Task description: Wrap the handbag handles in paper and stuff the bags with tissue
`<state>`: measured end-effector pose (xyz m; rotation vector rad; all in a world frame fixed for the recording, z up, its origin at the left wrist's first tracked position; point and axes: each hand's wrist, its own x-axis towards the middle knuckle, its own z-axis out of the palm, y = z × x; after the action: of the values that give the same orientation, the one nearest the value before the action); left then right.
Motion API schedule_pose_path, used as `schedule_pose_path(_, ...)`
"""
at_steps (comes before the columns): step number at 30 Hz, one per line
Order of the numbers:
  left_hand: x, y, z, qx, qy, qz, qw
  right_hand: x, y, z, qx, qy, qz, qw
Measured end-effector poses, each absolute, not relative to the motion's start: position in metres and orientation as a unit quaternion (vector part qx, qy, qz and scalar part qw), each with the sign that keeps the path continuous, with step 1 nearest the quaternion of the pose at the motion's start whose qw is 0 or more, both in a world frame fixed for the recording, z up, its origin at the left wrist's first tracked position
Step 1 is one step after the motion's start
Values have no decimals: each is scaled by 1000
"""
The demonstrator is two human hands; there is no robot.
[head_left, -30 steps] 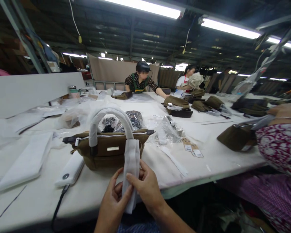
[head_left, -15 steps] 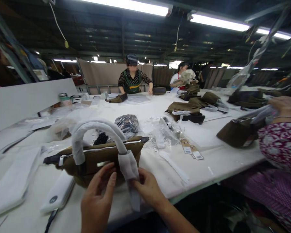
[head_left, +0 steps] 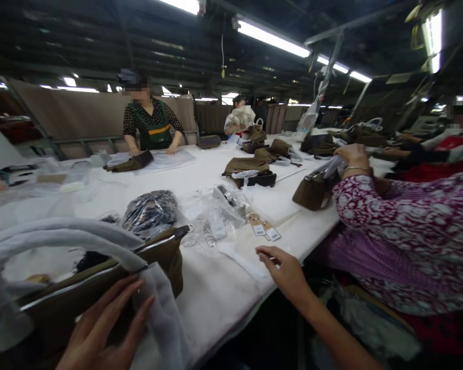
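Observation:
An olive-brown handbag [head_left: 165, 267] with a zip along its top stands at the lower left, partly cut off by the frame. White tissue-like wrapping covers its handles [head_left: 88, 239], and a loose end of the wrapping [head_left: 160, 303] hangs down its front. My left hand [head_left: 104, 324] lies against the front of the bag beside the handle base, fingers spread; whether the fingertips press the wrapping is unclear. Over the table edge, away from the bag, my right hand [head_left: 283, 270] is held out with fingers loosely extended and nothing visible in them. Closest to it are a white strip [head_left: 241, 259] and paper tags [head_left: 264, 228].
Behind the bag lie a plastic-wrapped dark bundle [head_left: 150, 210] and crumpled clear bags [head_left: 219, 205]. More brown bags [head_left: 247, 167] cover the table further back. A co-worker's patterned sleeve [head_left: 370, 205] is close on the right, at another bag [head_left: 312, 192]. Another person [head_left: 152, 123] works opposite.
My right hand has let go of the handle wrapping and moved right, towards the tags. My left hand stays at the bag. The view has turned right, so the bag appears further left.

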<state>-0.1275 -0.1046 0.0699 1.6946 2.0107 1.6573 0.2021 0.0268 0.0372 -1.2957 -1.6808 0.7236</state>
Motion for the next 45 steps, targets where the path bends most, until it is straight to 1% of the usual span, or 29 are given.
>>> schedule_pose_path(3, -128, -111, 79, 599, 645, 465, -94, 210, 33, 44, -522, -686, 268, 430)
schedule_pose_path(6, -131, -123, 94, 611, 629, 445, -182, 201, 33, 45, -500, -718, 253, 412)
schedule_pose_path(9, -138, -138, 116, 571, 626, 448, -286, 192, 37, 35, -482, -748, 229, 395)
schedule_pose_path(12, -150, -145, 148, 511, 617, 444, -400, 187, 42, 21, -466, -768, 213, 384)
schedule_pose_path(14, -162, -141, 173, 522, 628, 405, -411, 183, 39, 20, -454, -773, 219, 385)
schedule_pose_path(18, -185, -120, 212, 619, 623, 314, -360, 160, 13, 45, -398, -768, 260, 429)
schedule_pose_path(23, -192, -116, 227, 654, 600, 205, -411, 101, -16, 106, -250, -782, 273, 501)
schedule_pose_path(26, -191, -126, 230, 682, 590, 160, -402, 53, -14, 139, -167, -787, 271, 528)
schedule_pose_path(29, -192, -132, 235, 703, 588, 153, -371, 5, -3, 159, -118, -801, 264, 523)
schedule_pose_path(33, -197, -133, 247, 713, 604, 134, -329, -37, 7, 167, -107, -807, 222, 537)
schedule_pose_path(35, -199, -132, 252, 702, 637, 132, -290, -42, 5, 166, -104, -809, 191, 546)
schedule_pose_path(37, -201, -130, 258, 684, 680, 136, -226, -40, 2, 167, -120, -815, 174, 540)
schedule_pose_path(39, -204, -127, 265, 672, 713, 154, -132, -36, 1, 169, -148, -821, 194, 516)
schedule_pose_path(41, -208, -123, 272, 674, 715, 186, 4, -34, 5, 173, -155, -824, 255, 482)
schedule_pose_path(43, -214, -121, 279, 667, 687, 223, 180, -33, 14, 177, -123, -820, 361, 426)
schedule_pose_path(45, -219, -121, 282, 622, 641, 258, 369, -32, 24, 180, -56, -801, 491, 339)
